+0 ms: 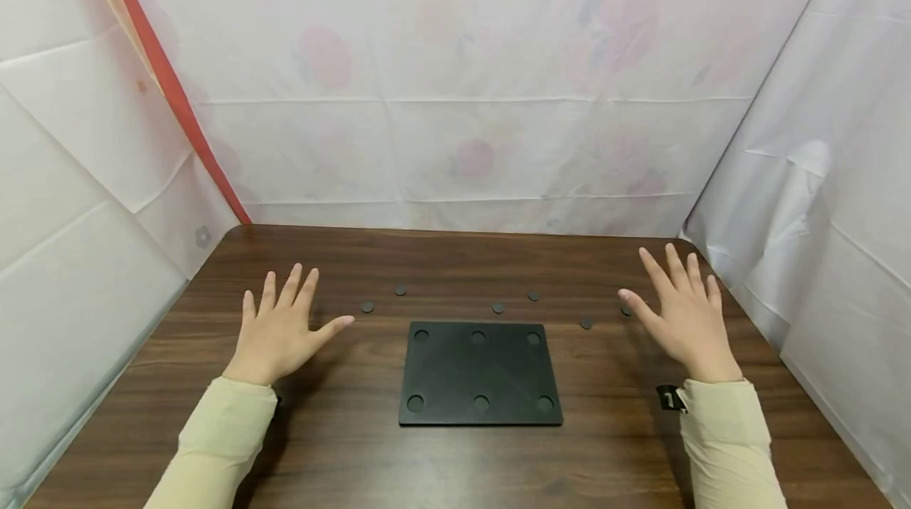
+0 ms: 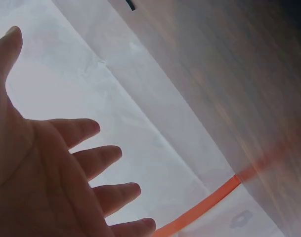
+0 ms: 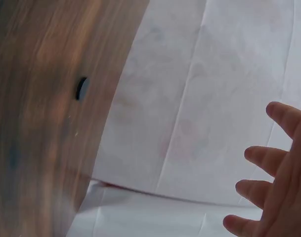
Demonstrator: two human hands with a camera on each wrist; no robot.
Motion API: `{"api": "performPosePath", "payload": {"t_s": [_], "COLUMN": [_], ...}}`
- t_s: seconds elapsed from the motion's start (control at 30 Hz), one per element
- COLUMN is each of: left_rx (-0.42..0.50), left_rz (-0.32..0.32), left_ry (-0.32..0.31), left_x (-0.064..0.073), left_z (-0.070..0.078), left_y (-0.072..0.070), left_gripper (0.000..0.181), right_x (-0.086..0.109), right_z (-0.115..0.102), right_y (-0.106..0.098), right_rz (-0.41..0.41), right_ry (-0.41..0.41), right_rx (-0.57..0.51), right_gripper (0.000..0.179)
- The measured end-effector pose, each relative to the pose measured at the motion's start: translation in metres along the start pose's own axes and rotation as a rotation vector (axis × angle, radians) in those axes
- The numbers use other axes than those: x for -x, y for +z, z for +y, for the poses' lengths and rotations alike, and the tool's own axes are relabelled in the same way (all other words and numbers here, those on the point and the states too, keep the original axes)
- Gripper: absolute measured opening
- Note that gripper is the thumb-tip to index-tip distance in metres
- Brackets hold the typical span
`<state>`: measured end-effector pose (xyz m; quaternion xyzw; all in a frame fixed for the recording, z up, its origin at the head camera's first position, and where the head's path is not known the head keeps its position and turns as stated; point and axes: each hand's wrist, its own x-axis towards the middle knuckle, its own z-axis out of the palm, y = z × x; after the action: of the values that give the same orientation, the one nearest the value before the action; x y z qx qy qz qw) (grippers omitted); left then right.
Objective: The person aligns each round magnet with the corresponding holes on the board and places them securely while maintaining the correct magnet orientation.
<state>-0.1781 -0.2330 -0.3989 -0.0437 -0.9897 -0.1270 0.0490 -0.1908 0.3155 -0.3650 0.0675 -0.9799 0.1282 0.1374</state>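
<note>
A black rectangular board with several round recesses, in a row along its far side and another along its near side, lies on the wooden table. Beyond it are several small dark discs, among them one disc at the left and another disc at the right. My left hand hovers left of the board, fingers spread, holding nothing. On the far right my right hand is spread in the same way; a disc shows by its thumb. One disc appears in the right wrist view.
The brown wooden table reaches back to a white patterned curtain. White sheets hang along both sides. A red strip runs down the back left corner to the table.
</note>
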Motion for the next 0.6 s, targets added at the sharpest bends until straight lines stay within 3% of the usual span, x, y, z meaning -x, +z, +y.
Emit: {"api": "performPosePath", "payload": {"t_s": [0.23, 0.6], "left_rx": [-0.004, 0.030], "left_rz": [0.049, 0.097], "left_ry": [0.041, 0.090], "left_x": [-0.004, -0.009], "left_z": [0.005, 0.013], "left_y": [-0.007, -0.009], "left_gripper": [0.099, 0.080], "right_x": [-0.003, 0.001], "right_z": [-0.016, -0.032], "right_y": [-0.005, -0.001], "right_rz": [0.049, -0.017], "right_ry": [-0.068, -0.103], "right_rx": [-0.120, -0.243], "right_gripper": [0.066, 0.061]}}
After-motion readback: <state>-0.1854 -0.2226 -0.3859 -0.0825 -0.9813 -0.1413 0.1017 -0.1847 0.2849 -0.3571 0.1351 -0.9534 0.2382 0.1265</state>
